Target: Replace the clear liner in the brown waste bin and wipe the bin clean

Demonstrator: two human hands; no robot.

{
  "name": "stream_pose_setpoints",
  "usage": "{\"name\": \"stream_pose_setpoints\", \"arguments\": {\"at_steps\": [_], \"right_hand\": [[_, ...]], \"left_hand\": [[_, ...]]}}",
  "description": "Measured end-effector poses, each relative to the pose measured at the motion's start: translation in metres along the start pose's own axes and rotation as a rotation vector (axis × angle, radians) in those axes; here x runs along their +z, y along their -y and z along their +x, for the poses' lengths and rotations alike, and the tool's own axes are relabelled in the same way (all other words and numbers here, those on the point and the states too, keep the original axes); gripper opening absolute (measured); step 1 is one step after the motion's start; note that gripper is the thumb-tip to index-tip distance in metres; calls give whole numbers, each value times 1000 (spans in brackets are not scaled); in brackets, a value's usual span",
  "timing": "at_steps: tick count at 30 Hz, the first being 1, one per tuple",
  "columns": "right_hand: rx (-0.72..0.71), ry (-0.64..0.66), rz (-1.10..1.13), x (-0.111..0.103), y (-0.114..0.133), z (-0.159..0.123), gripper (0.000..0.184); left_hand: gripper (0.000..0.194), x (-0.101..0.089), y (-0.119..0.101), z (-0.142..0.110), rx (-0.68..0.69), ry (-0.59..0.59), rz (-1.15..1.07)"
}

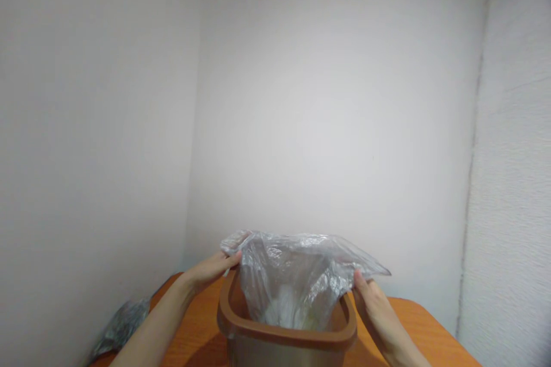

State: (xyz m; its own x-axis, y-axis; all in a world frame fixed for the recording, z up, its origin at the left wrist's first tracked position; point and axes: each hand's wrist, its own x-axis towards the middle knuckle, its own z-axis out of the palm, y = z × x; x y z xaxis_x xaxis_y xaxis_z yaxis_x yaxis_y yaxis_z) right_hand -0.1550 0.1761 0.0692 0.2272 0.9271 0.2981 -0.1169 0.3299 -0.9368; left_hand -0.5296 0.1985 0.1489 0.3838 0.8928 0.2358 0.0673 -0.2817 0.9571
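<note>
A clear plastic bag (293, 275) hangs open inside a brown bin (284, 334) that stands on an orange table (413, 327). My left hand (213, 269) pinches the bag's left top edge above the bin's far left corner. My right hand (373, 298) grips the bag's right edge beside the bin's right rim. The bag's mouth is lifted above the rim and stretched between both hands. Something pale shows through the plastic at the bottom, too unclear to name.
White walls close in on the left, back and right of the table. A crumpled greyish plastic bag (120, 324) lies at the table's left edge against the wall.
</note>
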Motion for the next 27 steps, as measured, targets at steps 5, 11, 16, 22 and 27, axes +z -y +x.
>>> {"name": "stream_pose_setpoints", "arguments": {"at_steps": [5,11,16,22,27], "right_hand": [[71,36,264,21,34,9,46],[62,193,599,43,82,5,39],[59,303,746,41,101,7,45],[30,371,1066,51,116,2,14],[242,641,811,61,122,3,35]], "left_hand": [[56,13,-18,13,17,-82,-20],[64,38,-43,19,46,-72,-187],[52,45,-66,20,16,-36,-605],[42,51,-80,26,59,11,-828],[54,62,-80,33,97,60,-676]]}}
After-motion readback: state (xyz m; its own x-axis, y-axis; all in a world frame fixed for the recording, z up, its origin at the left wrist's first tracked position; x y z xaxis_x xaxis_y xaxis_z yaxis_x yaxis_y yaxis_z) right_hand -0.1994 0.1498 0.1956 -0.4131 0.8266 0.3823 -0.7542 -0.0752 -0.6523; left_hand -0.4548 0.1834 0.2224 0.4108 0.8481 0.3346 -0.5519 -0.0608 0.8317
